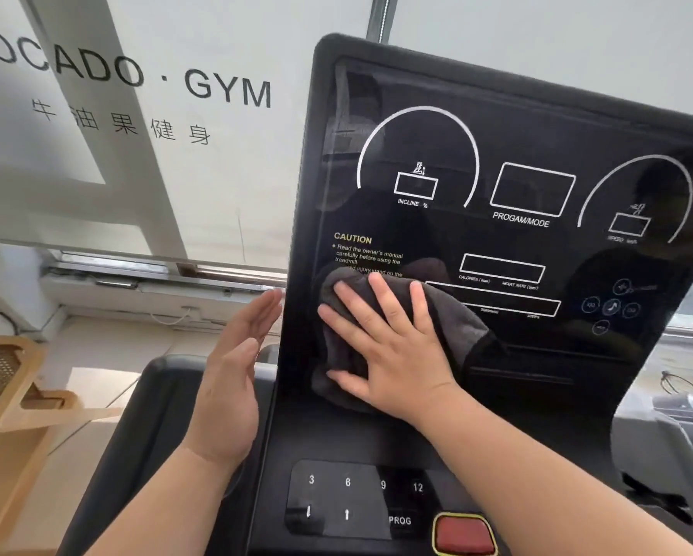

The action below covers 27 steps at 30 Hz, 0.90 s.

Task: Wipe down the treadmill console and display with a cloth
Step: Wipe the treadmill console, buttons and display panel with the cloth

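Note:
The treadmill's glossy black display panel point(537, 126) stands upright in front of me, with white dial outlines and a CAUTION text at its lower left. A dark grey cloth point(453, 315) lies pressed against the panel's lower left, covering part of the caution text. My right hand point(393, 347) is spread flat on the cloth, fingers apart. My left hand point(232, 379) is open, palm facing right, held just beside the panel's left edge; I cannot tell if it touches it. Below is the console keypad point(336, 499) with number keys, arrows and PROG.
A red stop button point(463, 533) with a yellow rim sits at the console's bottom centre. A wooden frame point(20, 379) stands at the left. Behind is a window blind printed with GYM lettering point(228, 90) and a window sill point(156, 274).

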Available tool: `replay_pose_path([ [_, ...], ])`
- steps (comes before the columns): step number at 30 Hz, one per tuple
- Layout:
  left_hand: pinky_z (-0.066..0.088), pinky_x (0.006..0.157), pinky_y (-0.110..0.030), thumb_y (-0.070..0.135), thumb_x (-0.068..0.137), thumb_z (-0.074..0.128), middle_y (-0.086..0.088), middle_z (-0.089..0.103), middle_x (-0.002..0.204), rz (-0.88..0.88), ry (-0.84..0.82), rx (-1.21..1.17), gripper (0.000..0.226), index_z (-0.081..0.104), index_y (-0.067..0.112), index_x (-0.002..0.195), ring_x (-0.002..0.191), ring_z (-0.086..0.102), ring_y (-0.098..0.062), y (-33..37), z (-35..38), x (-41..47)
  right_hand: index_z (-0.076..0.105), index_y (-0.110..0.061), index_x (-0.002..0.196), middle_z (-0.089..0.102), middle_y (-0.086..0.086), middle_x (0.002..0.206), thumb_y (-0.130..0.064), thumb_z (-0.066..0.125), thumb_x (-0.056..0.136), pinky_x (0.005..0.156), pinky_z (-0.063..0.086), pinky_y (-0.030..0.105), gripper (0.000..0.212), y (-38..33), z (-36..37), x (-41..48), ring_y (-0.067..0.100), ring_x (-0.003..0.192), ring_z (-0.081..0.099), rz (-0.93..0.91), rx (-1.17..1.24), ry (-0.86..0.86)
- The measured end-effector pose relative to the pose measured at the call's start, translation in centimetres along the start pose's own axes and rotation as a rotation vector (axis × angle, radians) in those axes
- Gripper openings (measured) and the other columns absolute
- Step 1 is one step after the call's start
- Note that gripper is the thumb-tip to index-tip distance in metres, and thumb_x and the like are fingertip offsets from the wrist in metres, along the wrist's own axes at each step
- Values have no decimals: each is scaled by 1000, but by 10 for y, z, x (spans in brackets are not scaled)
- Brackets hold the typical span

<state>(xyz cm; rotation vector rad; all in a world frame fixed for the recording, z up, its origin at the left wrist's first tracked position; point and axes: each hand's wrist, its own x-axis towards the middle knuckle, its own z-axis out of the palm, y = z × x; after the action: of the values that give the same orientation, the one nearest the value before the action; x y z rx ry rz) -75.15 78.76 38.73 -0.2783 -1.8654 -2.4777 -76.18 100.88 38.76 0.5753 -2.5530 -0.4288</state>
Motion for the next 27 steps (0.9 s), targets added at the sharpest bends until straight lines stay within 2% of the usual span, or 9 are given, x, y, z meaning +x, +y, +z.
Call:
replay_pose_path([
  [5, 36, 112, -15, 24, 93, 32, 15, 56, 144, -69, 34, 308, 55, 51, 29, 145, 136, 46, 1, -12, -12, -18, 23, -34, 162, 11, 5, 172, -85, 54, 78, 120, -1, 71, 104, 54, -29, 25, 44, 157, 3, 279, 14, 42],
  [7, 35, 105, -6, 27, 92, 33, 18, 56, 141, -108, 20, 353, 54, 52, 33, 142, 133, 47, 6, -16, -13, -26, 16, -32, 164, 5, 9, 173, -88, 51, 77, 118, -3, 74, 109, 56, -40, 45, 48, 155, -1, 394, 22, 19],
  [9, 36, 99, -4, 25, 92, 35, 18, 58, 139, -109, 7, 353, 51, 55, 34, 138, 131, 49, 5, -19, -11, -32, 12, -30, 164, 2, 10, 173, -90, 50, 74, 118, -3, 75, 115, 41, -46, 61, 50, 155, -3, 447, 39, 11],
  [11, 39, 102, -11, 20, 93, 35, 15, 58, 140, -104, -12, 332, 52, 55, 29, 139, 132, 49, 3, -21, -10, -38, 11, -30, 164, 2, 9, 173, -92, 48, 72, 119, -4, 73, 118, 16, -43, 64, 48, 155, -4, 419, 58, -6],
  [13, 38, 110, -19, 19, 92, 34, 11, 56, 144, -98, -27, 337, 55, 53, 24, 143, 136, 47, -2, -25, -11, -41, 13, -31, 164, 5, 5, 173, -91, 45, 75, 119, -7, 71, 112, -15, -32, 54, 46, 156, -3, 327, 68, -29],
  [18, 38, 106, -13, 21, 93, 35, 16, 55, 143, -111, -9, 325, 52, 45, 38, 141, 135, 48, -1, -25, -11, -42, 22, -34, 162, 15, -4, 172, -71, 46, 94, 121, -13, 63, 81, -62, -3, 25, 35, 157, 0, 185, 67, -6],
  [21, 38, 100, -8, 23, 93, 36, 16, 57, 139, -103, 26, 361, 53, 48, 33, 143, 130, 51, 3, -24, -6, -41, 28, -36, 161, 22, -5, 170, -69, 51, 92, 124, -5, 60, 80, -43, -1, 18, 31, 157, 7, 129, 77, 34],
  [24, 34, 97, -2, 29, 92, 37, 17, 57, 137, -106, 78, 408, 56, 49, 24, 147, 124, 50, 12, -24, 1, -38, 33, -36, 159, 29, -3, 168, -77, 55, 86, 124, 2, 61, 86, -8, 3, -10, 33, 156, 14, 159, 46, 47],
  [27, 30, 93, 1, 33, 92, 36, 26, 53, 131, -89, 94, 478, 48, 50, 38, 138, 119, 47, 18, -22, 8, -39, 38, -33, 157, 33, 2, 166, -79, 57, 84, 121, 11, 66, 89, 40, 8, -54, 38, 154, 18, 239, 2, 45],
])
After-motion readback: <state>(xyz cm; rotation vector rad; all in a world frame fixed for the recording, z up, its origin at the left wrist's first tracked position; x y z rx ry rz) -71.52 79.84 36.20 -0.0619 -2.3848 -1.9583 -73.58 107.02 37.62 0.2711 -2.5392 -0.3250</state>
